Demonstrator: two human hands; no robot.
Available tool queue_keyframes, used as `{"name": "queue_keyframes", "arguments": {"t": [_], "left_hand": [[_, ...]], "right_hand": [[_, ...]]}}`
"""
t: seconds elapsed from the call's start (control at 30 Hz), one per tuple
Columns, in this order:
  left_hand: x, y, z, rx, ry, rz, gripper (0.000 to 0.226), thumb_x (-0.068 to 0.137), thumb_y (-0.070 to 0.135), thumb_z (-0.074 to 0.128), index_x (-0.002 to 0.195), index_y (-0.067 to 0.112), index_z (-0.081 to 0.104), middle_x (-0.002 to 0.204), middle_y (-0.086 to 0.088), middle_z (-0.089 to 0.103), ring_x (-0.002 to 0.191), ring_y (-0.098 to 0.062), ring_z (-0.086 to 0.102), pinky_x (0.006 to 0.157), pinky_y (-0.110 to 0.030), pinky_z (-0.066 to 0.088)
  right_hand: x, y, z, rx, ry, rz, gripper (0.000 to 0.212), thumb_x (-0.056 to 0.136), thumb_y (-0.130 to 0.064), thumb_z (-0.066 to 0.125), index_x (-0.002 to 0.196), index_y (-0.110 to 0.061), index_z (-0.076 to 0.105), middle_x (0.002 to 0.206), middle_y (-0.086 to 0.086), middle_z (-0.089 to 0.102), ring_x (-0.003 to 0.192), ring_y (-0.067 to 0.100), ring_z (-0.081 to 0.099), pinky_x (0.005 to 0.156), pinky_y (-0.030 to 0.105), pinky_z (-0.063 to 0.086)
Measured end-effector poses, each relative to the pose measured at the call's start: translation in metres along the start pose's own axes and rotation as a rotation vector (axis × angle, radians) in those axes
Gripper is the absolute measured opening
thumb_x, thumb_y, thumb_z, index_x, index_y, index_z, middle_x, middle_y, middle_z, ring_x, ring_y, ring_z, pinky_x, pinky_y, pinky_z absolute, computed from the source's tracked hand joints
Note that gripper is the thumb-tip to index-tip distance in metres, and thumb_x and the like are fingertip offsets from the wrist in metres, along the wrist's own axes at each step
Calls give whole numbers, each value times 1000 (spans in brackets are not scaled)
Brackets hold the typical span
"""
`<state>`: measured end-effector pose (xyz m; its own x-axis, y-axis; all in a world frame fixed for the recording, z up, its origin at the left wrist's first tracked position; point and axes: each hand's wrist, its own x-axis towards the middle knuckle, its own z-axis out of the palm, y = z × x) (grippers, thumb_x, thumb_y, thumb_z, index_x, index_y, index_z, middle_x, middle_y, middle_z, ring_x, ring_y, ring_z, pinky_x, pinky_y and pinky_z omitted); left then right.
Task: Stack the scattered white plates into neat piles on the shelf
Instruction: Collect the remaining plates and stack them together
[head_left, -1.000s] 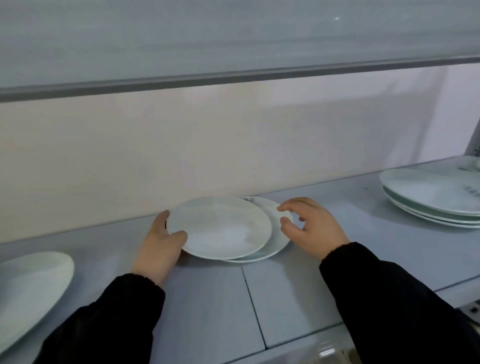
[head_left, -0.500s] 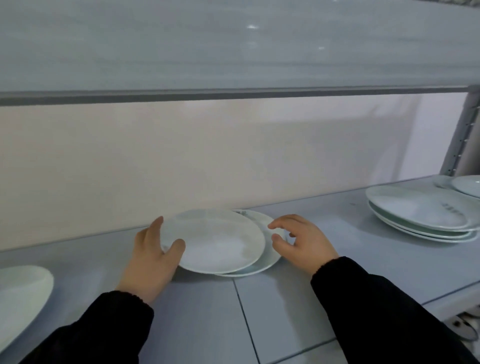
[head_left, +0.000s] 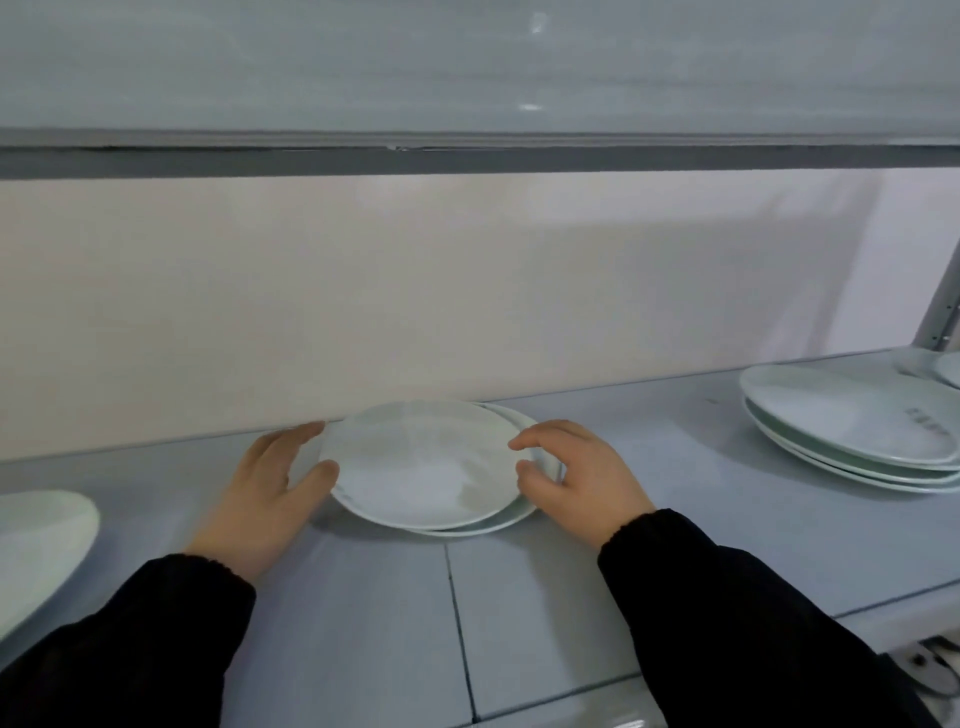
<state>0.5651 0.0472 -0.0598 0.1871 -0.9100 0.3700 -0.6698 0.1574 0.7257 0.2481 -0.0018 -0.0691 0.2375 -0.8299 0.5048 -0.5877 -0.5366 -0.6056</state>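
Observation:
Two small white plates lie overlapped in the middle of the grey shelf, close to the back wall. The top plate sits slightly left of the lower plate, which shows only as a crescent at the right and front. My left hand grips the top plate's left rim, thumb in front and fingers behind. My right hand curls its fingertips and thumb round the right rim, where both plates' edges meet.
A stack of larger white plates stands at the right end of the shelf, with another plate's edge behind it. A single white plate lies at the far left. A shelf board runs overhead and a metal upright stands at the right.
The top plate has slid right over the lower one, so less of the lower plate shows. My right hand has closed in on the right rim.

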Motion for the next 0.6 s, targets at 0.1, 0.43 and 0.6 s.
{"name": "queue_keyframes", "arguments": {"t": [0.1, 0.43, 0.6], "left_hand": [[-7, -4, -3, -8, -22, -33, 78, 64, 67, 46, 133, 31, 51, 135, 8, 46, 112, -8, 48, 96, -27, 36], [-46, -8, -27, -31, 81, -43, 37, 87, 28, 62, 118, 47, 53, 131, 8, 57, 105, 17, 51, 93, -23, 37], [-63, -8, -36, -8, 120, -38, 39, 74, 42, 52, 112, 51, 53, 124, 14, 59, 116, 0, 53, 91, -18, 39]], "right_hand": [[0, -1, 2, 8, -37, -21, 36, 75, -51, 49, 105, -38, 66, 113, -22, 58, 109, -3, 52, 92, 17, 41], [-5, -9, 5, 58, -84, -92, 36, 77, -48, 49, 105, -36, 67, 113, -23, 59, 110, -4, 51, 93, 9, 36], [-8, -15, 7, 36, -98, -155, 36, 78, -49, 48, 107, -37, 66, 115, -21, 60, 111, -6, 50, 91, 4, 31]]}}
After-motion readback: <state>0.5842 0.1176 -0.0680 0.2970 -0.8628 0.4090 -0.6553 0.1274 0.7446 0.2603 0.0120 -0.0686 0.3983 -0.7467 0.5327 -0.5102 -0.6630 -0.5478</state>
